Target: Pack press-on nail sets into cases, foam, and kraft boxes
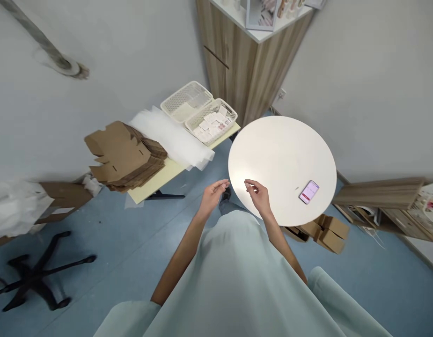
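My left hand (213, 195) is held in the air over the floor, just left of the round white table (272, 145). Its fingers stretch toward the right, and nothing shows in them. Over the table's near-left edge is my right hand (259, 195), fingers pointing left with a gap to the thumb, also holding nothing. The two hands face each other and are apart. A phone (309, 192) with a lit pinkish screen lies on the table to the right of my right hand. Beside it is a small dark mark or scrap.
On a narrow yellow table (142, 191) at left lie stacked flat cardboard boxes (125, 152), white translucent sheets (174, 135) and an open white basket (227, 108) of small white packets. A wooden cabinet (233, 61) stands behind. Cardboard boxes (332, 234) sit below the round table; a chair base (37, 276) stands lower left.
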Available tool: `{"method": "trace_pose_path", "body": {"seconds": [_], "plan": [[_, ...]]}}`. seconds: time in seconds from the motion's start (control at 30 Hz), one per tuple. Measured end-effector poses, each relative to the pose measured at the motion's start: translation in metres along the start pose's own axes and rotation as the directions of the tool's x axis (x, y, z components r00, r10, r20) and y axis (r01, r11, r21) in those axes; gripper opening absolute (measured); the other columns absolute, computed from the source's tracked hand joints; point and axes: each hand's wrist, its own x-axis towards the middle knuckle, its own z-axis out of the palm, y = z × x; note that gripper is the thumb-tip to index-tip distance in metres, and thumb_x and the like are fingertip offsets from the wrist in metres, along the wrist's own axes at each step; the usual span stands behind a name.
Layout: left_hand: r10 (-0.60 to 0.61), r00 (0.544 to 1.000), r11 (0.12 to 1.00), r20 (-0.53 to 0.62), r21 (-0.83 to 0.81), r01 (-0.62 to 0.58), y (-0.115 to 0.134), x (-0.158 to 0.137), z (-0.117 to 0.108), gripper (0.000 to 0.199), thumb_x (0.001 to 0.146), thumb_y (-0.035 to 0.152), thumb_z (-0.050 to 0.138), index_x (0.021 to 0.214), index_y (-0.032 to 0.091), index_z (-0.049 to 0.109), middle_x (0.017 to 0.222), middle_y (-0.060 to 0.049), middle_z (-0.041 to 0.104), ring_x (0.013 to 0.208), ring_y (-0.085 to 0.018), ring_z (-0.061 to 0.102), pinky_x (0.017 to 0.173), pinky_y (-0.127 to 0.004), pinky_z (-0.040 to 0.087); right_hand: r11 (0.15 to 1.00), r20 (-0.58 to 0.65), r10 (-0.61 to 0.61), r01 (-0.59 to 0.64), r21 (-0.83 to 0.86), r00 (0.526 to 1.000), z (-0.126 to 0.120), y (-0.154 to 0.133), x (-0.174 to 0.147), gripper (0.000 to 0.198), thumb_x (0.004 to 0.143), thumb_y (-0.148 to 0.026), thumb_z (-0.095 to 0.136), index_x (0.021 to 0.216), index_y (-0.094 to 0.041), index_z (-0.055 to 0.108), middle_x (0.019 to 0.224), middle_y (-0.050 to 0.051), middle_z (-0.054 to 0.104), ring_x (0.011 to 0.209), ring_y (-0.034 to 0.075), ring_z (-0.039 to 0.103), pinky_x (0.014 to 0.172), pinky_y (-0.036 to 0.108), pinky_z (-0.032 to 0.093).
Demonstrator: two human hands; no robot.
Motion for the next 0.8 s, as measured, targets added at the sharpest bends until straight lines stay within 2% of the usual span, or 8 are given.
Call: {"method": "trace_pose_path", "body": {"seconds": [0.2, 0.37, 0.57, 0.8], "plan": [[-0.011, 0.993, 0.999, -0.117, 0.033, 0.015, 0.037, 0.077, -0.053, 0.065, 0.089, 0.071, 0.078, 0.130, 0.020, 0.082, 0.135, -0.016, 0.083, 0.136, -0.037, 0.074, 0.122, -0.055, 0.056, 1.000, 0.080, 0.013, -0.015, 0.022, 0.997, 0.049, -0.026, 0.083, 0.044, 0.097, -0.061, 0.069, 0.117, -0.026, 0.085, 0.129, 0.010, 0.085, 0.094, 0.026, 0.076, 0.089, 0.043, 0.063], [-0.046, 0.988, 0.994, -0.145, 0.087, 0.059, 0.060, 0.131, -0.085, 0.062, 0.088, 0.066, 0.079, 0.131, 0.021, 0.081, 0.136, -0.014, 0.082, 0.135, -0.036, 0.074, 0.123, -0.053, 0.056, 0.999, 0.079, 0.034, -0.035, 0.015, 0.996, 0.071, -0.040, 0.132, 0.044, 0.098, -0.062, 0.067, 0.117, -0.027, 0.084, 0.130, 0.010, 0.084, 0.092, 0.025, 0.075, 0.084, 0.042, 0.062], [-0.072, 0.993, 0.981, -0.092, 0.174, 0.087, 0.073, 0.192, -0.108, 0.053, 0.092, 0.058, 0.075, 0.131, 0.022, 0.081, 0.139, -0.013, 0.081, 0.135, -0.035, 0.074, 0.119, -0.050, 0.058, 0.995, 0.007, 0.102, -0.102, 0.019, 0.995, 0.080, -0.044, 0.155, 0.045, 0.097, -0.063, 0.068, 0.116, -0.026, 0.085, 0.126, 0.010, 0.085, 0.090, 0.025, 0.075, 0.083, 0.041, 0.062], [-0.058, 0.998, 0.959, 0.020, 0.277, 0.051, 0.065, 0.296, -0.124, 0.043, 0.092, 0.044, 0.074, 0.126, 0.020, 0.080, 0.139, -0.014, 0.081, 0.132, -0.033, 0.075, 0.120, -0.047, 0.057, 0.983, -0.161, 0.185, -0.185, 0.014, 0.969, 0.086, -0.054, 0.161, 0.046, 0.097, -0.063, 0.068, 0.118, -0.026, 0.085, 0.126, 0.010, 0.085, 0.092, 0.025, 0.076, 0.082, 0.041, 0.062]]}}
